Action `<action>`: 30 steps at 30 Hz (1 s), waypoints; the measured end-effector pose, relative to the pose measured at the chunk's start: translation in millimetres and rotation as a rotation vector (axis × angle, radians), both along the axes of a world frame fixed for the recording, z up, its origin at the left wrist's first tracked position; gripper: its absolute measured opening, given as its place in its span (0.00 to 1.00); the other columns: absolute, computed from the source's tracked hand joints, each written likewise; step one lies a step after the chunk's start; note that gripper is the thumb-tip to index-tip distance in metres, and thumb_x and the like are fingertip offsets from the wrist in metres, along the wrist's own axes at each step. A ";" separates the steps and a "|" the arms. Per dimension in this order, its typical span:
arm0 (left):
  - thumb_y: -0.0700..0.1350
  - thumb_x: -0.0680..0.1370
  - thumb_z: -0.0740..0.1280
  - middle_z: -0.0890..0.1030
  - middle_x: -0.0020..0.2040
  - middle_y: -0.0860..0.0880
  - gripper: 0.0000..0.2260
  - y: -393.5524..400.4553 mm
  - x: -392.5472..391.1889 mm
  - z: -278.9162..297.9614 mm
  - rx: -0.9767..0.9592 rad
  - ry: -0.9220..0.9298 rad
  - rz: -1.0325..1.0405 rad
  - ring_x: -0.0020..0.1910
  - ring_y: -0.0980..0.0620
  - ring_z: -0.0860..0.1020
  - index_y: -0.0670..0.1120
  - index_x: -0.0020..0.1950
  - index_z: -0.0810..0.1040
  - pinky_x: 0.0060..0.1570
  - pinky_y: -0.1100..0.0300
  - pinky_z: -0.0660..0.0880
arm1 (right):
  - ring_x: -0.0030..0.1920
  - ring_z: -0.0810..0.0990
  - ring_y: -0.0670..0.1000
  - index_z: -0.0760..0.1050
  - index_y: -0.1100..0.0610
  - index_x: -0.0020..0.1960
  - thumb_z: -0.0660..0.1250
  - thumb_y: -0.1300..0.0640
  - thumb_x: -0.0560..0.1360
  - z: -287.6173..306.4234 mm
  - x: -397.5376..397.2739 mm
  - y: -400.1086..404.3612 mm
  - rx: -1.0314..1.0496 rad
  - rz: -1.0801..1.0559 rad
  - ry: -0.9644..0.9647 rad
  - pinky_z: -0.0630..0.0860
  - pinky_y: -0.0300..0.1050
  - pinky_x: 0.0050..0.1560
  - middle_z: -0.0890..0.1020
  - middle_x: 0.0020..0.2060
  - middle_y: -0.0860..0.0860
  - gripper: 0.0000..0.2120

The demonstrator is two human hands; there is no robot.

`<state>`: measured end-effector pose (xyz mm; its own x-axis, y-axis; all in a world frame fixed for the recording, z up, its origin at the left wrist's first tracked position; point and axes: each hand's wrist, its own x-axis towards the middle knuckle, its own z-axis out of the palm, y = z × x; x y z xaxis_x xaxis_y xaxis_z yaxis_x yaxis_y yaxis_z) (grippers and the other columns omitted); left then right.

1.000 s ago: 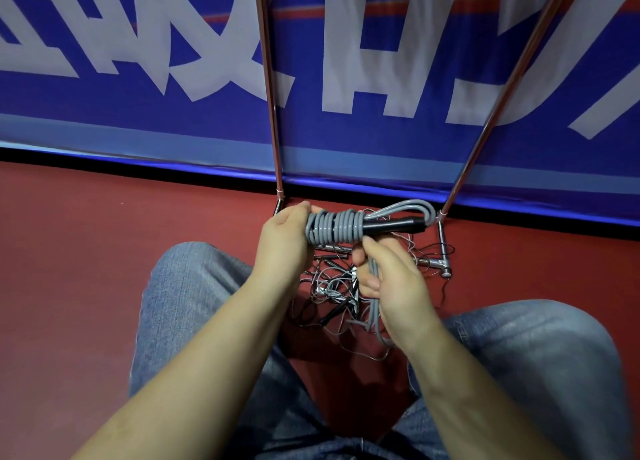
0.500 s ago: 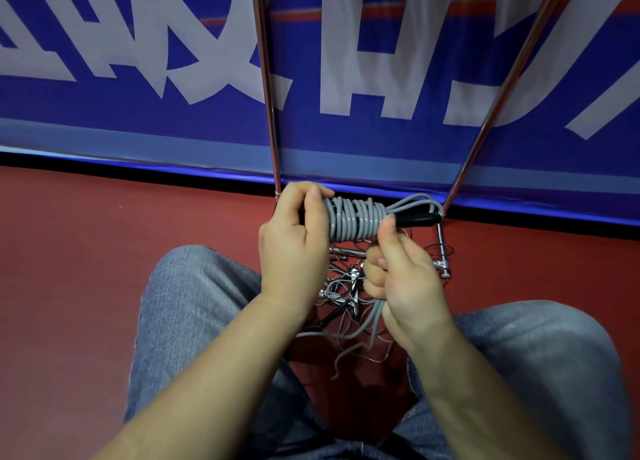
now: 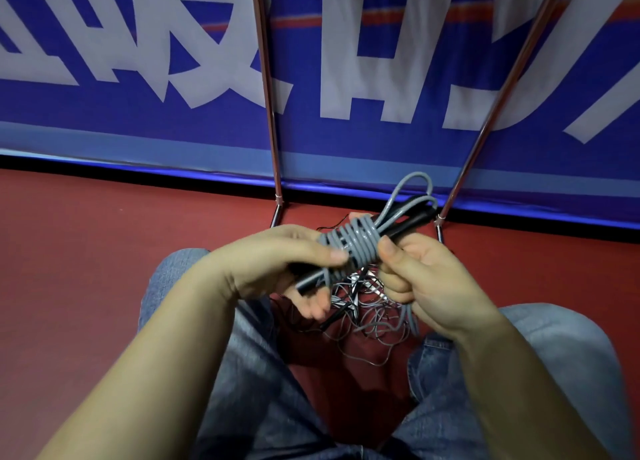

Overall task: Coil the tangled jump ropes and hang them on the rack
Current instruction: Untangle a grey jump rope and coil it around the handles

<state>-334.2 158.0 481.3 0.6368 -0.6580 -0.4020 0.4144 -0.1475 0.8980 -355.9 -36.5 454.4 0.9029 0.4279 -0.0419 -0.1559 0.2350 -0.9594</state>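
We see a dark red sports floor (image 3: 86,251) running up to a blue banner with large white characters (image 3: 381,78), and in front of that banner stand the two thin chrome poles of a metal rack (image 3: 268,113), their bent feet resting on the floor just beyond the hands. The person sits with knees apart in blue denim jeans (image 3: 249,373).

Between the knees, both hands hold one grey jump rope wound in tight turns round its black handles (image 3: 356,243). The bundle lies tilted, its far end raised toward the right pole. The left hand (image 3: 277,269) takes it from the near end: its grip is closed on the lower handle, thumb lying along the top of the coils and fingers curled under the black shaft. The right hand (image 3: 426,283) is clenched on the loose grey tail of the same rope, which drops from the fist toward the floor, and its thumb presses against the right side of the coils. Past the right thumb, two grey loops stick out beyond the handle tips.

Directly under the two grips, on the floor, lies a tangled heap of thin grey and black ropes (image 3: 367,310), apart from the bundle above. No container holds anything here.
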 end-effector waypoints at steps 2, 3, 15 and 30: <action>0.47 0.62 0.76 0.79 0.27 0.43 0.07 -3.1 -2.8 0.3 0.058 -0.040 -0.072 0.24 0.50 0.78 0.48 0.35 0.80 0.26 0.63 0.75 | 0.22 0.57 0.39 0.76 0.58 0.53 0.73 0.42 0.66 1.7 -1.3 1.0 -0.008 0.034 -0.006 0.57 0.29 0.22 0.61 0.24 0.44 0.24; 0.45 0.64 0.75 0.79 0.28 0.44 0.06 -6.1 -3.7 -1.0 0.086 -0.065 -0.045 0.25 0.51 0.78 0.48 0.36 0.80 0.27 0.63 0.74 | 0.22 0.57 0.40 0.76 0.58 0.54 0.72 0.44 0.68 2.8 -2.3 2.2 -0.048 0.020 -0.025 0.57 0.30 0.22 0.60 0.24 0.44 0.21; 0.53 0.62 0.74 0.70 0.28 0.53 0.17 -35.5 -4.5 -5.8 0.718 -0.810 0.382 0.28 0.56 0.67 0.52 0.32 0.65 0.31 0.59 0.63 | 0.19 0.71 0.36 0.70 0.55 0.39 0.57 0.64 0.79 4.5 -7.5 27.0 -0.183 -0.335 -0.116 0.66 0.27 0.23 0.71 0.16 0.40 0.11; 0.49 0.67 0.70 0.73 0.36 0.53 0.10 -22.7 0.3 -12.9 0.911 -0.871 0.445 0.39 0.47 0.70 0.54 0.39 0.69 0.38 0.59 0.65 | 0.27 0.64 0.41 0.77 0.60 0.44 0.59 0.51 0.79 -4.6 -3.2 24.3 -0.673 -0.278 -0.279 0.63 0.39 0.32 0.68 0.23 0.42 0.14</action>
<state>-333.9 135.2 468.4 0.9972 -0.0449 0.0603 -0.0706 -0.8348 0.5461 -359.1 -12.2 449.8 0.9885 0.1476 0.0316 0.0911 -0.4168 -0.9044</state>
